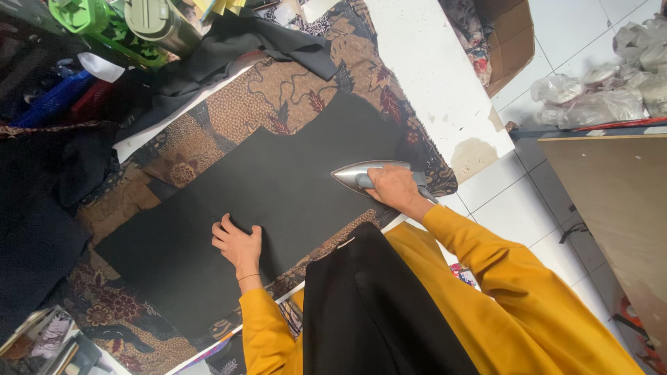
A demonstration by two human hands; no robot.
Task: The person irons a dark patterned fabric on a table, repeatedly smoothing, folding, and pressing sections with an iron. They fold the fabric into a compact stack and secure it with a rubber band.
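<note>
While pressing flat:
Left hand (238, 244): spread, pinning flat black fabric panel (264, 187) against creasing.
Right hand (394, 187): closed round silver metal iron (368, 177), on panel's far edge.
Beneath hands: brown floral cloth (278, 90) covering surface.

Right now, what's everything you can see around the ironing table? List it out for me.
iron: one, silver, on the black fabric at its right end
black fabric: one large flat piece, laid over the patterned cloth
patterned cloth: one, brown and dark floral, spread under the black fabric
table: one, white top, bare part at upper right, stained near the edge
dark cloth: one crumpled piece, black, top centre
green container: one, top left corner
cardboard box: one, brown, on the floor at upper right
plastic bags: several, clear, far right on the floor
wooden board: one, tan, right edge
left hand: flat on the black fabric
right hand: gripping the iron's handle
</note>
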